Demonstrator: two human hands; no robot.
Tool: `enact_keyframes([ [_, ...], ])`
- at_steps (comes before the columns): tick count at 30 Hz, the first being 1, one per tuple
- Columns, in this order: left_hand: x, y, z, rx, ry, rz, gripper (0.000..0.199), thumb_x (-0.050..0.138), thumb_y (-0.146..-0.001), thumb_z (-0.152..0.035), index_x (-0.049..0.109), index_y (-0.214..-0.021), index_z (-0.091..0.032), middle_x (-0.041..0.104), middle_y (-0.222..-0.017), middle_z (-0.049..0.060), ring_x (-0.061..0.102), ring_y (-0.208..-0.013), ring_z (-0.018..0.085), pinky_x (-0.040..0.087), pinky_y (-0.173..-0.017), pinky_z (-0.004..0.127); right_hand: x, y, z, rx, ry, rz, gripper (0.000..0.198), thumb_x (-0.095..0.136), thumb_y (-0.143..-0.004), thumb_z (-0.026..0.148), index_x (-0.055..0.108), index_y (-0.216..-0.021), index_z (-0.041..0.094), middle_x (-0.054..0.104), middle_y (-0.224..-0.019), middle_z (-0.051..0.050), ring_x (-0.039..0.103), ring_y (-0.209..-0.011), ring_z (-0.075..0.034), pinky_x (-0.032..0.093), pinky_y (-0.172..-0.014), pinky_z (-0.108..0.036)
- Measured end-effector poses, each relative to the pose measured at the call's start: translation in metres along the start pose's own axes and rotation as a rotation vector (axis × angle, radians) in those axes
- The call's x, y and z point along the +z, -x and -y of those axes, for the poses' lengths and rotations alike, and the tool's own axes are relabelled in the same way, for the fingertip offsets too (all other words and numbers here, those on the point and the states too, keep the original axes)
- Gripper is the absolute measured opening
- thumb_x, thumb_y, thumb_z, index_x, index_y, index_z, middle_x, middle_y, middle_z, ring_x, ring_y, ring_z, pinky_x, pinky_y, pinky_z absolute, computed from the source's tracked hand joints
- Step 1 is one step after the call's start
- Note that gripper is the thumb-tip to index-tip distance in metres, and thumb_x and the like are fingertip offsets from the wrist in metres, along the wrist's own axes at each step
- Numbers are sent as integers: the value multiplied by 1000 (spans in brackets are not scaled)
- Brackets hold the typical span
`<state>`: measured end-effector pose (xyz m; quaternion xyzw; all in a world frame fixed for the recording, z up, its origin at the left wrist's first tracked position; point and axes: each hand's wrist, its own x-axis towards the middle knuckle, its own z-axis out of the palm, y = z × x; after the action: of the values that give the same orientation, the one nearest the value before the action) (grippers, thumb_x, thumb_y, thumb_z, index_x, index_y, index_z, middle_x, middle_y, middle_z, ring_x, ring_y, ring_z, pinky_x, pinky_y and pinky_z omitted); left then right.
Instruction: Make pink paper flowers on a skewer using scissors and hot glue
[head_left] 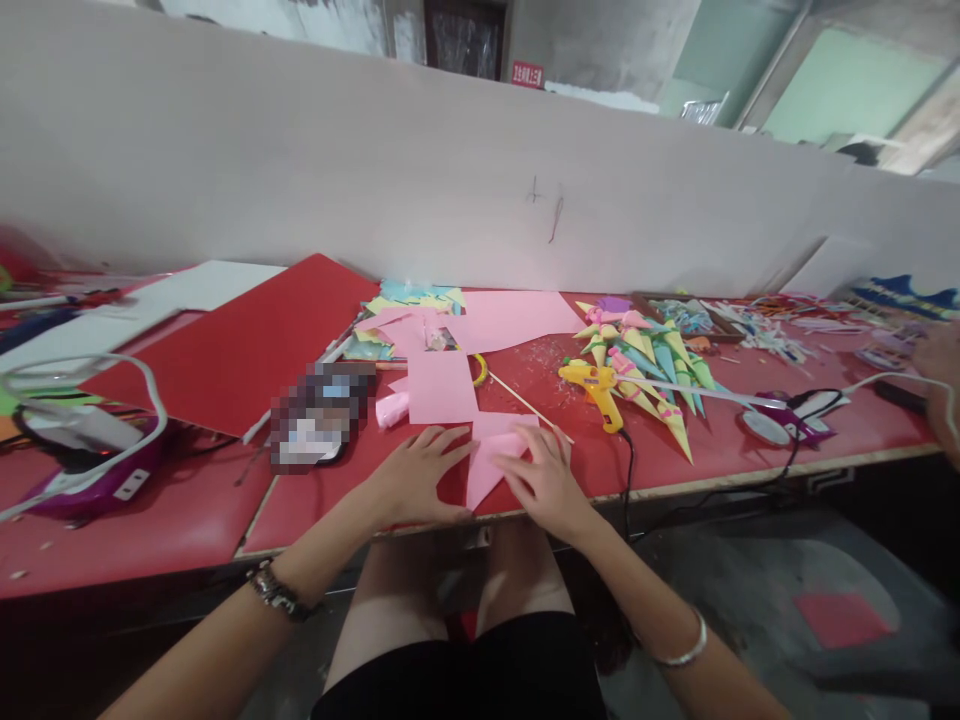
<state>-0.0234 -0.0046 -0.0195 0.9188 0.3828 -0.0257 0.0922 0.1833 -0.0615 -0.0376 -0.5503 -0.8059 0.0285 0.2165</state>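
A sheet of pink paper point(491, 455) lies partly folded at the table's front edge, with a slanted flap and a point toward me. My left hand point(424, 475) rests at its left side, fingers and thumb spread apart, their tips touching the paper's edge. Over the flap, my right hand point(547, 480) grips the paper with bent fingers; its fingertips partly cover the fold. Just behind lies a flat pink sheet point(441, 388). A thin stick point(529, 408) runs diagonally past my right hand, near a yellow roll of tape point(478, 370).
Right of my hands, a yellow glue gun point(596, 390) lies beside several colored paper cones point(660, 370). A phone point(322, 415) and red board point(247, 345) are on the left. Purple power strips point(791, 420) trail cables. Another person's hand point(941, 385) shows far right. A white partition point(420, 170) stands behind.
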Motion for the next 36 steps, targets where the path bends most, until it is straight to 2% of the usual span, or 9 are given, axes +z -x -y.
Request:
enact_keyframes([
  [5, 3, 2, 0, -3, 21, -21, 87, 47, -61, -71, 33, -132, -23, 37, -136, 11, 31, -122, 33, 29, -96, 48, 0, 25, 8, -135, -12, 160, 41, 47, -82, 23, 48, -117, 43, 34, -136, -2, 28, -122, -25, 11, -99, -51],
  [8, 4, 3, -1, -17, 40, -14, 87, 47, -61, -71, 32, -132, -23, 35, -137, 11, 30, -123, 33, 28, -97, 49, 1, 26, 10, -157, -7, 185, 37, 45, -84, 27, 49, -117, 42, 35, -136, -2, 29, -122, -26, 11, -98, -53],
  [12, 2, 3, -2, -62, 58, 28, 87, 49, -60, -69, 29, -134, -26, 31, -140, 10, 27, -125, 34, 27, -98, 51, -1, 22, 7, -170, 2, 166, 30, 41, -85, 42, 55, -111, 39, 35, -137, -2, 30, -121, -26, 11, -98, -53],
  [17, 1, 1, -1, -78, 88, 78, 88, 55, -59, -63, 26, -134, -28, 24, -143, 8, 21, -129, 33, 24, -99, 52, -6, 20, -8, -87, 18, 120, 32, 42, -82, 51, 59, -107, 39, 39, -135, -2, 31, -120, -26, 8, -100, -53],
  [27, 0, 1, -1, -82, 104, 91, 87, 55, -61, -61, 26, -135, -26, 23, -143, 10, 19, -129, 35, 23, -99, 54, -14, 13, -36, 42, 121, 53, 31, 39, -86, 43, 59, -108, 35, 44, -129, -2, 36, -116, -24, 14, -101, -49],
  [36, -7, 1, -5, -102, 105, 149, 89, 55, -61, -61, 24, -136, -23, 19, -144, 12, 14, -130, 36, 22, -99, 55, -6, 12, -32, 89, 237, 35, 38, 40, -85, 37, 56, -114, 16, 50, -124, -11, 40, -112, -27, 28, -97, -43],
])
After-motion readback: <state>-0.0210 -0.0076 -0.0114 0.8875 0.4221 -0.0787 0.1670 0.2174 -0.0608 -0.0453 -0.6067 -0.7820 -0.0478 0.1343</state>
